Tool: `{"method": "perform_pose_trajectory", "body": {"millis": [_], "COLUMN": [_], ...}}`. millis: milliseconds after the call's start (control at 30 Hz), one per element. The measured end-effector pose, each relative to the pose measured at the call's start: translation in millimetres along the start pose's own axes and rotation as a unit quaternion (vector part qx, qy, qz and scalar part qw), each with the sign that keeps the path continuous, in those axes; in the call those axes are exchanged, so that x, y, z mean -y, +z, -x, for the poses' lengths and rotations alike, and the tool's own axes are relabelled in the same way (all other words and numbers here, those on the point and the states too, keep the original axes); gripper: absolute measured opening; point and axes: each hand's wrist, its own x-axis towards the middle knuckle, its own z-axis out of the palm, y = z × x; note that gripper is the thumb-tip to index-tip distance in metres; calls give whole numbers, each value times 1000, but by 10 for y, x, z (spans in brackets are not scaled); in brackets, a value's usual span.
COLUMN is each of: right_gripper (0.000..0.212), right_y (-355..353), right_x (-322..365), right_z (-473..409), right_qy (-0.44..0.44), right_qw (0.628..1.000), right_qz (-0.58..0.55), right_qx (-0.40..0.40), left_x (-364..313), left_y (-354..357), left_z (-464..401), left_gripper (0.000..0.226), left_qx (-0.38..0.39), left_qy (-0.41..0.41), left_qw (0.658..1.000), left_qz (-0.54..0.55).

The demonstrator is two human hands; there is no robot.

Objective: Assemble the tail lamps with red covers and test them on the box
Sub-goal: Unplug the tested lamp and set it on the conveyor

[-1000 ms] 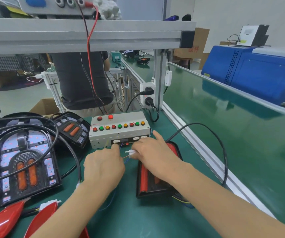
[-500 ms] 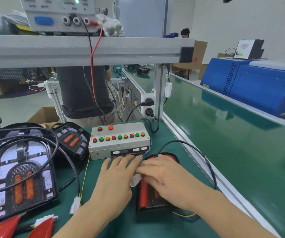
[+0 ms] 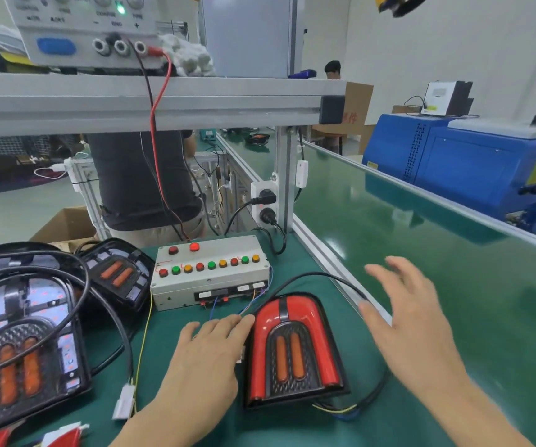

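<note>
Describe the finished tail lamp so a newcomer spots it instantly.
Find the grey test box with coloured buttons on the green bench. Just in front of it, between the two hands, lies the tail lamp. Unlike the uncovered lamps to the left, it alone wears a glossy red cover.

1 head view, angled down, close over bench (image 3: 195, 414).

Your tail lamp (image 3: 292, 346) wears a glossy red plastic cover that catches the light, on a matt black plastic base. The test box (image 3: 210, 275) looks like painted grey metal with shiny plastic buttons. Your worktop (image 3: 176, 321) is matt green matting; the conveyor belt (image 3: 421, 240) beside it gleams smooth
</note>
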Motion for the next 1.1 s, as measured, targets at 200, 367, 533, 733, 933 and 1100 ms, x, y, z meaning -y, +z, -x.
{"method": "perform_pose_trajectory", "body": {"millis": [200, 367, 533, 733, 933, 1100], "right_gripper": [77, 62, 66, 44, 74, 80], "right_y": [4, 173, 213, 107, 194, 293], "right_x": [-225, -134, -108, -105, 183, 322], "right_z": [68, 191, 252, 228, 217, 276], "right_qy": [199, 301, 240, 345, 350, 312], "right_qw": [964, 861, 947, 820, 717, 738], "right_qz": [-69, -338, -159, -379, -484, -499], "right_qx": [161, 232, 141, 254, 358, 331], "left_x": [27, 43, 48, -11, -164, -435], "left_y": [4, 24, 8, -44, -56, -45], "left_z": [-37, -73, -70, -41, 6, 118], "left_gripper": [57, 39, 43, 43, 31, 39], "left_qx": [28, 76, 63, 4, 15, -52], "left_qy": [-48, -85, -90, -56, -16, 70], "left_qw": [991, 972, 967, 969, 978, 993], "left_qz": [118, 207, 232, 239, 207, 85]}}
